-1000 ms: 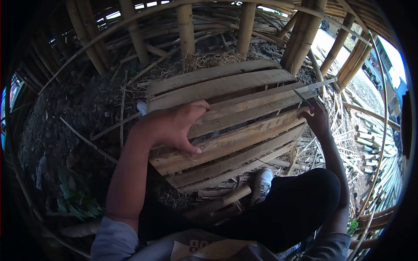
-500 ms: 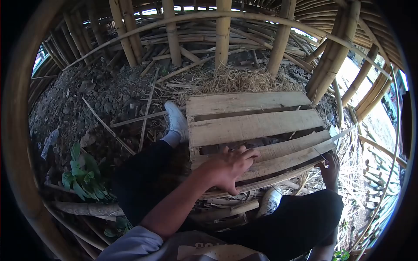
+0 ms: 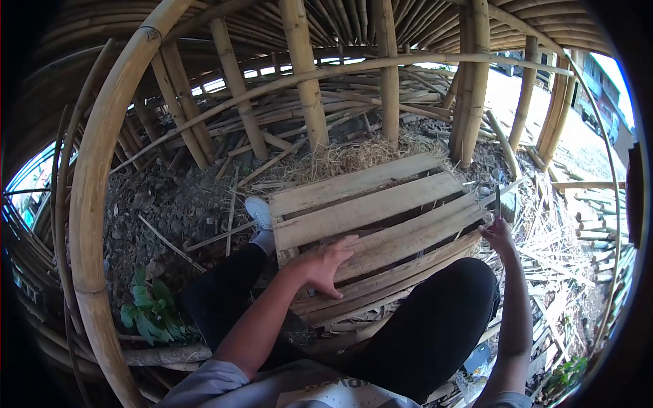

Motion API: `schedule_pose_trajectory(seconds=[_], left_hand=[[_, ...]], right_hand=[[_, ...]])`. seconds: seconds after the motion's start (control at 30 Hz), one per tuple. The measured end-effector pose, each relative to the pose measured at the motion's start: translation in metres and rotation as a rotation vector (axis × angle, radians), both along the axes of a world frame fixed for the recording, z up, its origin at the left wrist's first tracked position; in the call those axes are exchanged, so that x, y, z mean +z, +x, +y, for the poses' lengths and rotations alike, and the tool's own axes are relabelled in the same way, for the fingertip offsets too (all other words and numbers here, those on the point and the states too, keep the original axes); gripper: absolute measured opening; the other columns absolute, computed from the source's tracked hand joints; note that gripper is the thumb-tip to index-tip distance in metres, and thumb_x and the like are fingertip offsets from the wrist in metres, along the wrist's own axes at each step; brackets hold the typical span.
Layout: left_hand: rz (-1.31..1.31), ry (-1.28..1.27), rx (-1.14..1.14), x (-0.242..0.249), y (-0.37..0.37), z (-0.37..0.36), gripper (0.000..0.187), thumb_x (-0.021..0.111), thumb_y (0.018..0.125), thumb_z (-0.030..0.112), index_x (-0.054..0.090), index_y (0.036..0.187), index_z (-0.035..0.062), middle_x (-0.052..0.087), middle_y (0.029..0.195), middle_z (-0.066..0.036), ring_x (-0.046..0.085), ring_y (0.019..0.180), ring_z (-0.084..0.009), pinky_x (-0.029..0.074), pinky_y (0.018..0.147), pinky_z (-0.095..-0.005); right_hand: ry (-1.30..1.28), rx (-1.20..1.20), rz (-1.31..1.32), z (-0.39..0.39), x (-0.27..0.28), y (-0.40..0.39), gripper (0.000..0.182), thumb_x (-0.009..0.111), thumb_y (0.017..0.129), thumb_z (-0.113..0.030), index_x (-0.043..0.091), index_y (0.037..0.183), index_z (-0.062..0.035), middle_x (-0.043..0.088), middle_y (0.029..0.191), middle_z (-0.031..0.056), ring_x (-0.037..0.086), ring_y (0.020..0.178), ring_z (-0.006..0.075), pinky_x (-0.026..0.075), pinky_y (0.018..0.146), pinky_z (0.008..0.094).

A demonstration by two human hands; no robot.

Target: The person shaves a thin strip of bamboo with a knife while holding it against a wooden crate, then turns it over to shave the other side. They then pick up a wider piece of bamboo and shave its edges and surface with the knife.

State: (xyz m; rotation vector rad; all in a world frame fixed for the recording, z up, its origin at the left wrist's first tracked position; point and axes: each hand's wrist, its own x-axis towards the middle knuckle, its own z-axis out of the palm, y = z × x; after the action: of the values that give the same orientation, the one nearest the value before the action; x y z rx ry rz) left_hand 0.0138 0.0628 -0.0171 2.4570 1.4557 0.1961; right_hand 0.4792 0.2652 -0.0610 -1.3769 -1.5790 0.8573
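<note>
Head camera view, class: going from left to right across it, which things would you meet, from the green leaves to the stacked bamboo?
Green leaves, white shoe, left hand, right hand with a thin blade, stacked bamboo.

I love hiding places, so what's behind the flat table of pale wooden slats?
Behind the table is a heap of dry yellow straw, then upright tan bamboo poles. The straw hides the ground beneath it.

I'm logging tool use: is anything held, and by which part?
The right hand holds a knife-like tool by its near end, blade pointing away. The left hand spreads over wooden slats; any grip there cannot be told.
</note>
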Motion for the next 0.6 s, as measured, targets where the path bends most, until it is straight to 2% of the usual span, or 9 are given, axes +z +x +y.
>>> schedule_pose_trajectory(seconds=[0.07, 0.13, 0.17, 0.2, 0.27, 0.33, 0.4, 0.5, 0.6], left_hand=[[0.025, -0.020, 0.013, 0.001, -0.002, -0.001, 0.094, 0.087, 0.055, 0.038, 0.049, 0.130, -0.0050, 0.019, 0.153, -0.016, 0.036, 0.135, -0.0342, 0.036, 0.111, -0.0383], [0.032, -0.040, 0.029, 0.006, -0.002, 0.002, 0.096, 0.087, 0.055, 0.039, 0.048, 0.131, -0.0051, 0.020, 0.153, -0.018, 0.036, 0.135, -0.0344, 0.037, 0.110, -0.0388], [0.030, -0.067, 0.032, 0.010, -0.001, 0.001, 0.096, 0.087, 0.056, 0.039, 0.048, 0.132, -0.0051, 0.020, 0.153, -0.017, 0.037, 0.135, -0.0343, 0.038, 0.109, -0.0388], [0.029, -0.095, 0.035, 0.014, -0.002, 0.000, 0.096, 0.087, 0.056, 0.039, 0.048, 0.132, -0.0051, 0.020, 0.153, -0.017, 0.037, 0.134, -0.0342, 0.039, 0.109, -0.0388], [0.004, -0.097, 0.019, 0.018, -0.011, 0.000, 0.095, 0.086, 0.057, 0.039, 0.048, 0.132, -0.0047, 0.021, 0.153, -0.016, 0.038, 0.134, -0.0329, 0.039, 0.108, -0.0387], [0.001, -0.104, 0.084, 0.029, -0.025, 0.005, 0.094, 0.088, 0.053, 0.034, 0.049, 0.131, -0.0007, 0.027, 0.149, -0.017, 0.039, 0.133, -0.0335, 0.038, 0.109, -0.0397], [-0.031, -0.219, 0.102, 0.051, -0.045, 0.012, 0.096, 0.088, 0.053, 0.032, 0.047, 0.133, 0.0003, 0.028, 0.149, -0.016, 0.041, 0.131, -0.0320, 0.040, 0.107, -0.0387], [-0.002, -0.109, 0.014, 0.049, -0.092, 0.022, 0.095, 0.088, 0.051, 0.030, 0.047, 0.132, 0.0005, 0.028, 0.149, -0.015, 0.044, 0.130, -0.0314, 0.042, 0.105, -0.0384], [0.001, -0.137, 0.022, 0.056, -0.089, 0.023, 0.093, 0.088, 0.051, 0.031, 0.048, 0.129, 0.0000, 0.029, 0.148, -0.013, 0.044, 0.129, -0.0316, 0.044, 0.104, -0.0390]], right_hand=[[-0.083, -0.023, -0.202, 0.011, 0.004, 0.007, 0.050, 0.088, 0.069, -0.022, 0.045, 0.090, -0.0066, 0.047, 0.077, -0.0019, 0.044, 0.070, 0.0082, 0.042, 0.060, 0.0263], [0.291, -0.024, -0.383, 0.039, -0.030, 0.022, 0.048, 0.087, 0.067, -0.013, 0.052, 0.100, -0.0025, 0.056, 0.078, 0.0010, 0.055, 0.072, 0.0129, 0.048, 0.064, 0.0313], [0.057, 0.013, -0.475, 0.019, 0.011, 0.003, 0.046, 0.085, 0.064, -0.009, 0.057, 0.099, -0.0010, 0.059, 0.081, 0.0022, 0.056, 0.074, 0.0150, 0.048, 0.067, 0.0324], [0.099, 0.037, -0.483, 0.028, 0.006, 0.006, 0.040, 0.084, 0.063, -0.007, 0.059, 0.094, -0.0016, 0.059, 0.080, 0.0025, 0.055, 0.074, 0.0134, 0.047, 0.066, 0.0310], [0.085, 0.075, -0.433, 0.018, 0.028, -0.007, 0.043, 0.086, 0.062, -0.010, 0.059, 0.094, -0.0012, 0.058, 0.079, 0.0028, 0.054, 0.073, 0.0133, 0.047, 0.066, 0.0306], [0.145, 0.111, -0.335, 0.044, 0.005, 0.000, 0.046, 0.088, 0.060, -0.013, 0.059, 0.094, -0.0011, 0.057, 0.078, 0.0027, 0.054, 0.072, 0.0136, 0.046, 0.065, 0.0309], [0.146, 0.106, -0.412, 0.008, 0.053, -0.042, 0.049, 0.089, 0.060, -0.020, 0.060, 0.092, 0.0019, 0.060, 0.078, 0.0052, 0.054, 0.074, 0.0143, 0.046, 0.067, 0.0333], [0.210, 0.110, -0.527, -0.007, 0.072, -0.073, 0.052, 0.090, 0.060, -0.025, 0.060, 0.091, 0.0022, 0.064, 0.078, 0.0102, 0.058, 0.073, 0.0172, 0.048, 0.068, 0.0357], [0.210, 0.041, -0.665, -0.011, 0.073, -0.071, 0.055, 0.090, 0.059, -0.030, 0.060, 0.092, 0.0023, 0.065, 0.080, 0.0136, 0.061, 0.071, 0.0213, 0.049, 0.067, 0.0369]])
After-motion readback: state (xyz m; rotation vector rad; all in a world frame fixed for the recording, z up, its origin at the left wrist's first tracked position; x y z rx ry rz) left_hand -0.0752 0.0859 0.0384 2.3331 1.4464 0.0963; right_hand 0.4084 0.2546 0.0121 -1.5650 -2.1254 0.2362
